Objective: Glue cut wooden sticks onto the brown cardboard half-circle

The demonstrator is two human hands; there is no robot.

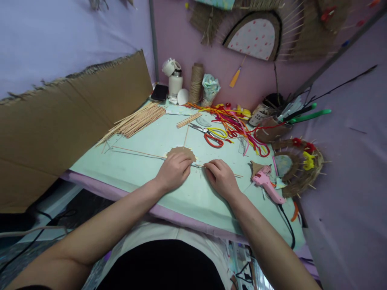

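Observation:
A brown cardboard half-disc [181, 152] with a pale, uneven rim lies on the table in front of me. One thin wooden stick [185, 136] points away from its far edge, and another stick [137, 152] reaches out to the left. My left hand [173, 171] presses on the half-disc's near side with fingers together, gripping it against the table. To its right, my right hand [222, 177] is closed, thumb and fingers pinching a thin wooden stick [238, 175] whose end shows beyond the hand. The fingers hide where this stick meets the half-disc.
Sticks [142, 121] lie in a pile at back left, beside a tall cardboard sheet [78, 121]. Scissors [208, 133] and colourful pipe cleaners [232, 121] lie behind my hands. A pink glue gun [267, 183] with a black cord and a round woven wreath [317, 169] are at right.

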